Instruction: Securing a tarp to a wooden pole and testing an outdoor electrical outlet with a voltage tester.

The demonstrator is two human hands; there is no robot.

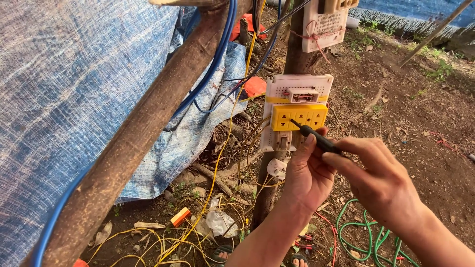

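2 hands, 1 screwdriver, 2 white boards on 1 post

Counted: 1 left hand (pixel 308 173), 1 right hand (pixel 378 180), 1 black screwdriver (pixel 316 138), 1 yellow socket block (pixel 299 116), 2 white boards (pixel 297 89) (pixel 324 27), 1 wooden post (pixel 267 188), 1 green cable coil (pixel 363 237), 1 loose white plug (pixel 277 168).

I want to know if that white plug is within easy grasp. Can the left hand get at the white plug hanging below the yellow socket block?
Probably yes. The left hand sits just right of the white plug, below the yellow socket block, with only thin yellow wires nearby. It does steady the screwdriver, though.
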